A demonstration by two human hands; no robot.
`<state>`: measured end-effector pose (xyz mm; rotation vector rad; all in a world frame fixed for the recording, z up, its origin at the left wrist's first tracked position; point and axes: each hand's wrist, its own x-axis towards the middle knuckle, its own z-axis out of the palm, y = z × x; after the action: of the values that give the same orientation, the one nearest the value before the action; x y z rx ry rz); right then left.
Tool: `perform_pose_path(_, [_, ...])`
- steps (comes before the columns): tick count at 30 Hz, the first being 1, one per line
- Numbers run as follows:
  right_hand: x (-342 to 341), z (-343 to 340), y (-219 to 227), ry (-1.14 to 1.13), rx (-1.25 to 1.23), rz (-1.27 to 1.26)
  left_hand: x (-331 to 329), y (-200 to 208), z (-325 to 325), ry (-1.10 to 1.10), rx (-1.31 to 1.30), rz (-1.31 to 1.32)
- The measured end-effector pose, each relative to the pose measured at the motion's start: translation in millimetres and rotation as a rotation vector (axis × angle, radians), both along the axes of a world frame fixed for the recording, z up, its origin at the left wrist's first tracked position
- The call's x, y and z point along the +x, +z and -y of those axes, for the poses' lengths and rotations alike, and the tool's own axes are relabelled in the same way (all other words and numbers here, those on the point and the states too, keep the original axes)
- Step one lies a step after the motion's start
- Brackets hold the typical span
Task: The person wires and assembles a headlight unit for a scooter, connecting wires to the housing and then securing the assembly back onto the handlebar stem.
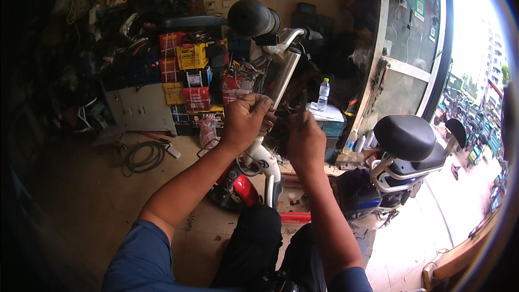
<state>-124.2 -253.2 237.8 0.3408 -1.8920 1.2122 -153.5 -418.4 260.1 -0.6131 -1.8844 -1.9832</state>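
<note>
A small electric scooter stands in front of me, with a bare silver tube [286,73] rising from its white frame [267,165]. My left hand [247,121] is closed in a pinch at the lower end of that tube; whatever its fingers hold is hidden. To the right of it, my right hand [307,143] is curled into a fist. A dark slim piece shows above the right fist, too dim to name. White handlebar tubing [289,40] and a rounded black part [250,18] are beyond the silver tube. A red body panel [243,188] is below my left wrist.
The scooter's black seat [405,138] is at the right. A water bottle [324,95] stands on papers behind my right hand. Stacked boxes [193,57] and dark clutter line the back wall. A coiled grey hose [145,158] lies on the left floor. A glass door [411,84] stands at the right.
</note>
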Motion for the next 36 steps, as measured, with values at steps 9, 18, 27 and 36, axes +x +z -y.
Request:
perform_pose_path(9, [-5, 5, -18, -0.121, 0.298, -0.053, 4, -3, -11, -0.029, 0.0, -0.151])
perform_pose_path(18, [-5, 3, -11, -0.245, 0.402, -0.074, 4, -5, -6, 0.157, -0.288, -0.374])
perform_pose_path(27, [-9, 6, -10, -0.287, 0.406, -0.116, -2, -8, -6, 0.177, -0.305, -0.424])
perform_pose_path(36, [-9, 0, -6, -0.306, 0.494, -0.01, 1, -3, -2, 0.169, -0.43, -0.554])
